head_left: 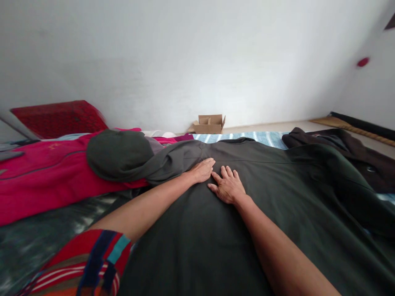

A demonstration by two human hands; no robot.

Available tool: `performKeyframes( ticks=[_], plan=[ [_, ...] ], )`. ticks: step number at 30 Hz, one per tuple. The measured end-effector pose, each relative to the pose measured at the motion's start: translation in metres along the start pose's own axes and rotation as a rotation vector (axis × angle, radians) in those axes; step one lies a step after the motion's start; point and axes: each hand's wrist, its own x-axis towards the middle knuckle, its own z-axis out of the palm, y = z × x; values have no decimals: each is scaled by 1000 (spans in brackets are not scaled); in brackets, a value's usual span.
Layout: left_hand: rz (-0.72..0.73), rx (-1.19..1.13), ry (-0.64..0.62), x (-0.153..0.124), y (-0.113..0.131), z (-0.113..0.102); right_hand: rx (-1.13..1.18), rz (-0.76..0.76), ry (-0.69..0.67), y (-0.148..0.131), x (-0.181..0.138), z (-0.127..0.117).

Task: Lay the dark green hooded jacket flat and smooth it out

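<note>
A dark grey-green long-sleeved garment (277, 193) lies spread out in front of me, its collar edge at the far side and its sleeves out to both sides. My left hand (203, 169) rests on it near the left shoulder seam, fingers close together and stretched toward the right. Just beside it, my right hand (228, 186) presses flat on the cloth with its fingers spread. The left sleeve is bunched and lies over a bright pink garment (52, 172). Neither palm can be seen.
A dark brown garment (345, 152) lies at the right. Behind the spread garment are a blue-and-white striped cloth (271, 137) and an open cardboard box (211, 124) by the wall. A red patterned item (61, 119) leans at the far left.
</note>
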Motion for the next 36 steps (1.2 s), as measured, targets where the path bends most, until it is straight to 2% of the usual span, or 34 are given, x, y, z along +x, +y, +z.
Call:
performKeyframes(
  ticks=[4, 8, 12, 15, 20, 25, 29, 32, 36],
  plan=[
    [61, -27, 6, -36, 8, -3, -3, 0, -20, 2, -1, 0],
    [51, -48, 19, -75, 5, 3, -5, 16, -34, 2, 0, 0],
    [10, -79, 44, -83, 8, 2, -19, 19, -39, 1, -2, -5],
    [-17, -106, 60, -88, 15, -10, -38, 22, -33, -1, -11, -12],
    [-102, -125, 61, -134, 18, -27, -41, 52, 16, 6, -51, -28],
    [-219, -146, 55, -180, 24, -19, -93, 119, 34, 30, -107, -31],
    [-286, -227, 83, -193, 37, -14, -106, 169, -26, 48, -147, -24],
    [-373, -318, 126, -197, 41, -20, -94, 180, -24, 52, -166, -26],
    [-644, -462, 209, -197, 31, -35, -29, 117, 103, 45, -181, -38]
  ],
)
